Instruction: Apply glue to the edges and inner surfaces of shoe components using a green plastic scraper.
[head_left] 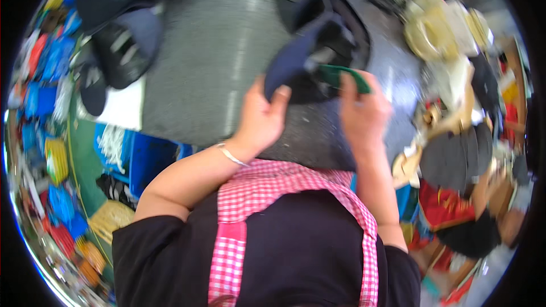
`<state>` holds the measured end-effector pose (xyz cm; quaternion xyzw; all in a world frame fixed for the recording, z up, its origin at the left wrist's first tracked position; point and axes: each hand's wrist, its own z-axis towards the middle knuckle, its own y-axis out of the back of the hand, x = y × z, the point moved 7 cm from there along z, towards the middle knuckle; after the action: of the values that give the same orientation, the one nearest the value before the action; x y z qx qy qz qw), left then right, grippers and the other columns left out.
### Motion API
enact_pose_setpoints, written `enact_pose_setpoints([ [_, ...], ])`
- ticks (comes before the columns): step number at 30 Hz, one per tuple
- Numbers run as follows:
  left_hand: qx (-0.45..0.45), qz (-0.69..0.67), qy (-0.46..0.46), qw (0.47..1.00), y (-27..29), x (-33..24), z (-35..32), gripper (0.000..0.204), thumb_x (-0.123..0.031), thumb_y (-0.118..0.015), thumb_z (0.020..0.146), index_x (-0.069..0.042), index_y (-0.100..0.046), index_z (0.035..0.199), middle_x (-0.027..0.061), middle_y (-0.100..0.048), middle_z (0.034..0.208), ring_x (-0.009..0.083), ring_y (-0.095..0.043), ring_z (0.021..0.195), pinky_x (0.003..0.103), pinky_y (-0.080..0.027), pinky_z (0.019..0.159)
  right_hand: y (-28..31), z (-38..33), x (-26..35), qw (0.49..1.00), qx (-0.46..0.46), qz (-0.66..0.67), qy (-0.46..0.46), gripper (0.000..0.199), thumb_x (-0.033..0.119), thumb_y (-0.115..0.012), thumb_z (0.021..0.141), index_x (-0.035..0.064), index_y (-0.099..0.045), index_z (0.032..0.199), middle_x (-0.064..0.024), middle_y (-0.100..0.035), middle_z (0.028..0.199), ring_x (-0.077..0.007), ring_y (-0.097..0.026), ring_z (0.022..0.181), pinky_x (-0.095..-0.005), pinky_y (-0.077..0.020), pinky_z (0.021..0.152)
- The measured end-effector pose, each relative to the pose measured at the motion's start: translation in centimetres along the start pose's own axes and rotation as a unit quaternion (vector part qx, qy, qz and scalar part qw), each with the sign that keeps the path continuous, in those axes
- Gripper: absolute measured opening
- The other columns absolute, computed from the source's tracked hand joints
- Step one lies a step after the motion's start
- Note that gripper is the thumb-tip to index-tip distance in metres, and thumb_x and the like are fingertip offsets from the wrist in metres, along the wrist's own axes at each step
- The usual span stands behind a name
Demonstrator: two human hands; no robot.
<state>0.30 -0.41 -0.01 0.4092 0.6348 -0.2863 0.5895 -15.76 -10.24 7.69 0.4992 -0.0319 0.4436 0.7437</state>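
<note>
Head view: left hand [259,116] and right hand [364,115] both grasp a navy cap [310,51] above the grey desk [210,51]; cap extends toward twelve o'clock from the fingers, right gripping its green brim [347,77].

A small green rectangular tag [347,77] lay pinched at a dark navy cap [296,57]. Blurred blue packets [42,94] were heaped at the far left.

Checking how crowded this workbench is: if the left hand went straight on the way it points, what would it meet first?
The left hand points up and away, and its fingers already grip the dark blue cap. Past the cap lies bare grey table; depth is unclear.
</note>
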Motion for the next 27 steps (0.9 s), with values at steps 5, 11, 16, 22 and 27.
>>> enact_pose_setpoints([
  [5, 0.022, -0.158, -0.087, 0.983, 3.3, -2.3, -0.6, 0.029, -0.010, -0.056, 0.093, 0.005, -0.055, 0.118, 0.0113, -0.065, 0.106, 0.0171, -0.058, 0.098, 0.032, -0.045, 0.090, 7.3, 0.6, -4.1, 0.922, -0.167, 0.262, -0.231, 0.013, 0.010, -0.061, 0.093, -0.0029, -0.063, 0.095, -0.0101, -0.067, 0.078, -0.0127, -0.060, 0.058, -0.0244, -0.0454, 0.050],
  [11, -0.190, -0.412, -0.227, 0.862, 22.7, -4.1, -1.9, 0.040, 0.007, -0.055, 0.087, -0.006, -0.052, 0.125, 0.0076, -0.060, 0.119, 0.0201, -0.060, 0.108, 0.036, -0.049, 0.097, 10.1, 1.2, -7.5, 0.850, -0.229, 0.455, -0.137, 0.024, 0.017, -0.061, 0.094, -0.0038, -0.063, 0.083, -0.0096, -0.059, 0.066, -0.0142, -0.052, 0.057, -0.0237, -0.0401, 0.055],
  [16, -0.368, -0.360, -0.287, 0.808, 39.3, 1.7, -5.0, 0.042, 0.010, -0.052, 0.086, 0.000, -0.050, 0.127, 0.0134, -0.058, 0.125, 0.0271, -0.058, 0.113, 0.042, -0.046, 0.101, 9.0, 1.0, -9.1, 0.840, -0.238, 0.450, -0.187, 0.029, 0.019, -0.063, 0.093, -0.0064, -0.063, 0.080, -0.0115, -0.061, 0.067, -0.0130, -0.053, 0.057, -0.0236, -0.0395, 0.055],
  [22, -0.543, 0.273, -0.030, 0.794, 50.4, 9.3, -4.4, 0.072, -0.025, -0.082, 0.070, 0.003, -0.049, 0.128, 0.0217, -0.054, 0.127, 0.0351, -0.052, 0.118, 0.045, -0.042, 0.100, 5.2, 1.5, -11.5, 0.833, -0.241, 0.404, -0.292, 0.027, 0.020, -0.071, 0.088, 0.0031, -0.058, 0.070, -0.0076, -0.060, 0.066, -0.0093, -0.046, 0.049, -0.0224, -0.0317, 0.044],
  [27, -0.672, 0.417, 0.202, 0.577, 47.0, 4.3, -2.6, 0.130, -0.057, -0.088, 0.049, 0.001, -0.019, 0.143, 0.0266, -0.043, 0.132, 0.0470, -0.046, 0.117, 0.058, -0.041, 0.094, 3.0, 2.2, -13.0, 0.776, -0.285, 0.501, -0.256, 0.012, 0.014, -0.066, 0.091, 0.0059, -0.060, 0.085, -0.0032, -0.062, 0.077, -0.0082, -0.046, 0.051, -0.0212, -0.0322, 0.044],
])
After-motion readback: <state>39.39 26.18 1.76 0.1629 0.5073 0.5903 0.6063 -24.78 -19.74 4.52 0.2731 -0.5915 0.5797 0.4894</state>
